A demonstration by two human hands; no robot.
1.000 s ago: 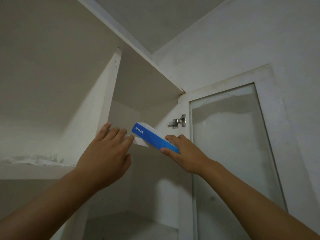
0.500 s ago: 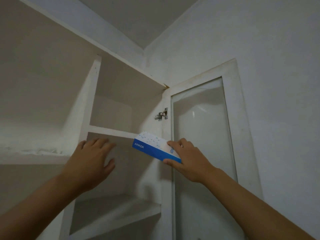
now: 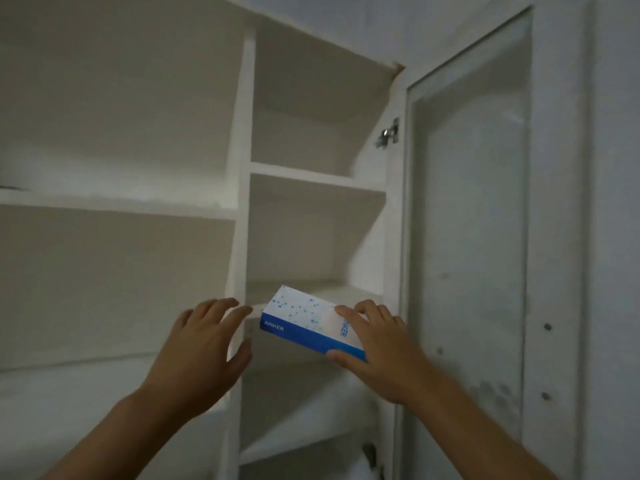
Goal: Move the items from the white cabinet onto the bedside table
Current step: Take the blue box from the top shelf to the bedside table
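Clearly the small blue-and-white cardboard box printed ANKER is out in the air, just in front of the white wooden cabinet and level with its lower right shelf. The right hand pinches its near end, fingers on top and thumb beneath. The left hand is spread and holds nothing, just left of the box. It looks light, stiff and smooth-faced, crushable at the corners; a grip across the long sides near the middle should steady it.
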